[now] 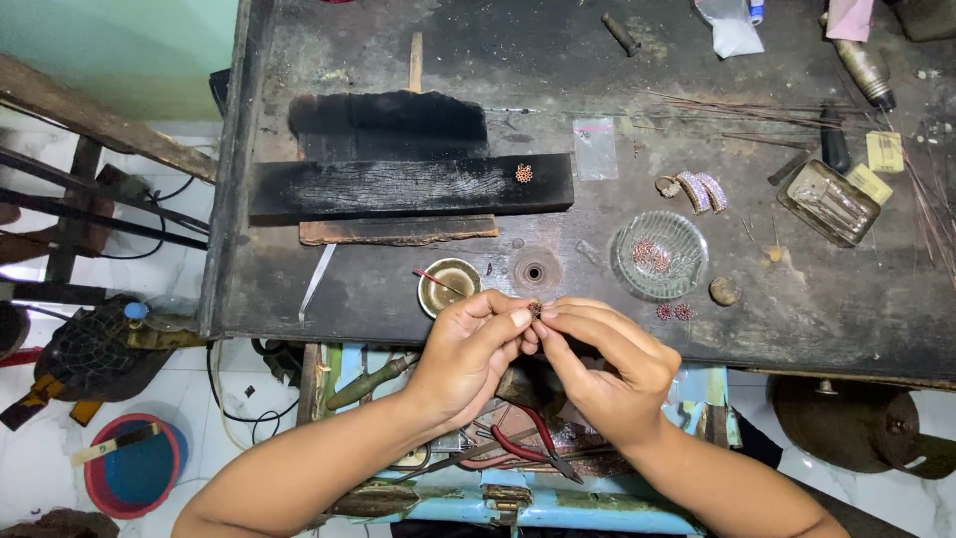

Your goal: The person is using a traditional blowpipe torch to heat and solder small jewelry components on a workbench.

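A dark, worn workbench [398,289] fills most of the view, with white floor tiles below it. Near its front edge, the left hand [468,354] and the right hand [597,374] meet, and their fingertips pinch one tiny reddish piece [535,310] between them. It is too small to make out well. Just past the left hand sits a small brass bowl [449,286] with a thin red stick in it. To the right is a clear glass dish [659,256] holding more little red pieces. Farther back lies a black wood block [408,186] with one small flower-shaped piece [524,173] on it. Below the hands, red-handled pliers [533,445] lie partly hidden by the wrists.
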